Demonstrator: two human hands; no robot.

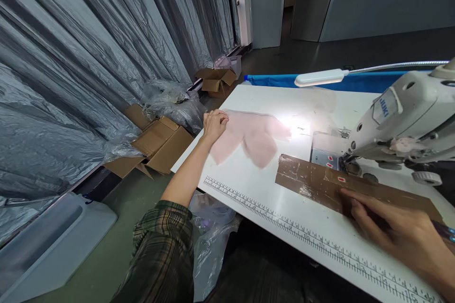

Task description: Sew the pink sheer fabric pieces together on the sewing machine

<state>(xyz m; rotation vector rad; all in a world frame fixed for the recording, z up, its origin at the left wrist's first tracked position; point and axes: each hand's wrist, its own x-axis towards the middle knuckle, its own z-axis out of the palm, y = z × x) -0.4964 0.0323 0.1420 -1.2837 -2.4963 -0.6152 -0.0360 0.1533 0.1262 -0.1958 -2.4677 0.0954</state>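
My left hand (214, 123) reaches out to the far left edge of the white sewing table (256, 199) with its fingers curled onto the edge of a pale pink fabric piece (249, 139) lying flat there. My right hand (398, 234) lies with fingers stretched flat on a brown taped strip (320, 182) near the table's front. A white sewing machine (405, 118) stands at the right, its needle area just behind the strip.
A lamp (322, 77) on a flexible neck lights the table. A printed ruler (284, 225) runs along the front edge. Open cardboard boxes (159, 144) and grey plastic sheeting (88, 57) stand left. A clear plastic bag (211, 232) hangs below the table.
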